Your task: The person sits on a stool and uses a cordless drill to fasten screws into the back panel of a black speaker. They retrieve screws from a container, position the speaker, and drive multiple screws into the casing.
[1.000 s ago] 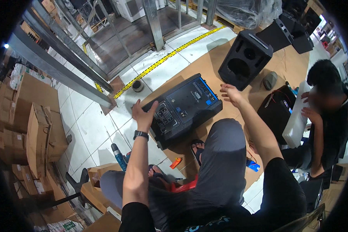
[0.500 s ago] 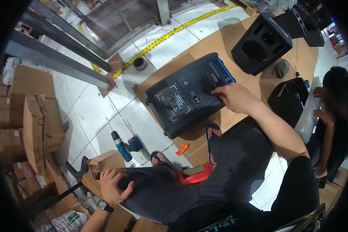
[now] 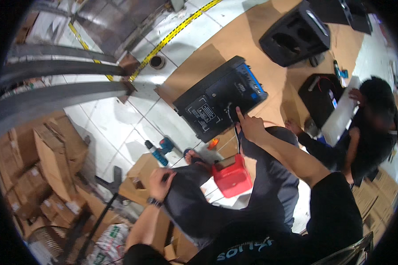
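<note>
Speaker cabinet (image 3: 221, 97), boxy, matte-black, at right hand (image 3: 252, 128)

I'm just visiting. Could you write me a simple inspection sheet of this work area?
Surface: brown cardboard sheet over white tiled floor.
Job's things: black cabinet with a blue-edged panel, lying on the sheet.
Clutter: teal drill and dark round container on the tiles; small orange object near the cabinet.
Hands: right hand points its index finger at the cabinet, contact unclear; left hand at the left knee.
Cables: a thin, blurred line, perhaps a wire, on the black case near the co-worker.
Surroundings: white slab by the co-worker; cardboard boxes at left; yellow-and-black tape.
</note>
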Demonstrator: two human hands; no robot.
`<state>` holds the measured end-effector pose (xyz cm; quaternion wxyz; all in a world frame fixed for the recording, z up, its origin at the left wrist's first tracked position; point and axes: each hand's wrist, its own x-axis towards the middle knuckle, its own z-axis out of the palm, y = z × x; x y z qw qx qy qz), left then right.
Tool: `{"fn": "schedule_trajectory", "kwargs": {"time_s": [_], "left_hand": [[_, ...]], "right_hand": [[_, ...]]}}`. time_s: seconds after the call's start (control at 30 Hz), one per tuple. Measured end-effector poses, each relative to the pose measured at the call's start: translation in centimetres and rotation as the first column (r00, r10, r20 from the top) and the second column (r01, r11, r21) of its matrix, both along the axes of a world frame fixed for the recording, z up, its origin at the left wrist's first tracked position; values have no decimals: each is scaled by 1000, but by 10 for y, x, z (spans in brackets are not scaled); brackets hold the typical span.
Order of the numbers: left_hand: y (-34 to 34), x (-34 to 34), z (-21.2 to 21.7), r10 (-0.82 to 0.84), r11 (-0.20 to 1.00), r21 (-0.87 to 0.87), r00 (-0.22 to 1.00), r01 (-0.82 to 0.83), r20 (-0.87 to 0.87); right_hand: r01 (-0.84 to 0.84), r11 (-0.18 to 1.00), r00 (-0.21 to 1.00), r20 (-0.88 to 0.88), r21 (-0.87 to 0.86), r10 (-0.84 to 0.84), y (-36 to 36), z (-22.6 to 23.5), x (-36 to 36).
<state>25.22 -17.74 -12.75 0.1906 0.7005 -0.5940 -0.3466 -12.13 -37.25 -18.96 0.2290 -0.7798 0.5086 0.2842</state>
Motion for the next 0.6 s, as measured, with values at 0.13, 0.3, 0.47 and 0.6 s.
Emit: {"fn": "schedule_trajectory", "kwargs": {"time_s": [0.13, 0.3, 0.47, 0.6], "left_hand": [[-14, -52, 87, 92, 989, 112, 995, -97, 42], [-28, -119, 280, 4, 975, 213, 946, 69, -325], [-73, -105, 387, -6, 986, 152, 934, 64, -358], [-145, -76, 402, -393, 919, -123, 895, 375, -208]], "right_hand": [[305, 948, 915, 249, 87, -318, 43, 120, -40], [708, 685, 650, 224, 170, -727, 169, 323, -153], [918, 389, 396, -165, 73, -903, 319, 429, -196], [1000, 6, 5, 27, 23, -1000, 411, 444, -137]]}}
